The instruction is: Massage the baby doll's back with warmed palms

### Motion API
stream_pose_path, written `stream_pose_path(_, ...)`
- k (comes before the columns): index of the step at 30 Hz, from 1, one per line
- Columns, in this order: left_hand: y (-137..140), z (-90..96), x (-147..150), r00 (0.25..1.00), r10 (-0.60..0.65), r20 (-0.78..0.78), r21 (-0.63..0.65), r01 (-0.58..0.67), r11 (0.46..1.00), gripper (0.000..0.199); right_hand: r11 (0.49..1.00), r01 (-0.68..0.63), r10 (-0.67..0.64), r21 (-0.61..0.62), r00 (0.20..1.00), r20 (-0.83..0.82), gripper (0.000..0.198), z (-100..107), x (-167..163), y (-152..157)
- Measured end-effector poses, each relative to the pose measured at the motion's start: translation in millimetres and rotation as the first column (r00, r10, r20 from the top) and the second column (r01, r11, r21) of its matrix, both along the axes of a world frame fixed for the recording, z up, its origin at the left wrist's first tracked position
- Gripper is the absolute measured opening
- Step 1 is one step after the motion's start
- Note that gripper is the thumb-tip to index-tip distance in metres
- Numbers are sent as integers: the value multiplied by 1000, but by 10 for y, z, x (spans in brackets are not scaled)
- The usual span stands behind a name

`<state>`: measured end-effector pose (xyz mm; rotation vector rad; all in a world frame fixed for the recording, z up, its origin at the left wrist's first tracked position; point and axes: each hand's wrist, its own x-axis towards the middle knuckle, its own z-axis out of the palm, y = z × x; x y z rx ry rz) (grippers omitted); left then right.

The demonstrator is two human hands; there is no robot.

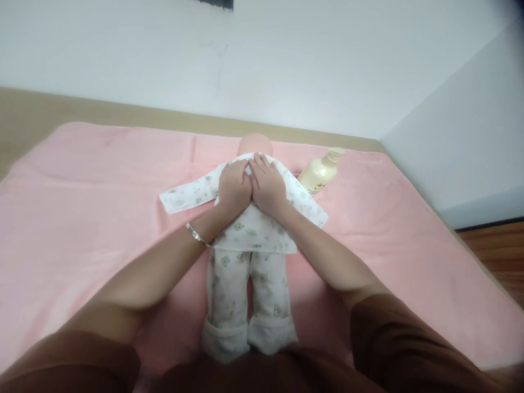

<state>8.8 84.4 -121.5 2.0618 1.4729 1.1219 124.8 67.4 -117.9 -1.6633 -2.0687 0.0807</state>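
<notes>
White, green-printed pyjamas (268, 284) clothe a baby doll (254, 237) lying on the pink blanket (102, 207), head (255, 142) toward the wall (254, 82). Left hand (234, 188) and right hand (268, 184) rest on its upper torso, touching each other, palms down, each grip spread flat. A pale yellow pump bottle (318, 173) is just beside the right-hand sleeve (311, 206).
</notes>
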Motion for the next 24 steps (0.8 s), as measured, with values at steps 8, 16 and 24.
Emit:
stream_pose_path(8,-15,-69,-125,979,-137,-151,8,139,990,49,977,-213,213,9,977,-17,59,-127,371,-54)
stream_pose_path(16,30,-222,-254,991,-82,-102,-29,79,996,54,989,129,-134,-79,989,-62,64,-30,99,-303)
stream_pose_path(24,30,-203,-244,987,-67,-146,32,73,997,54,971,-221,225,-87,974,37,60,71,137,-211)
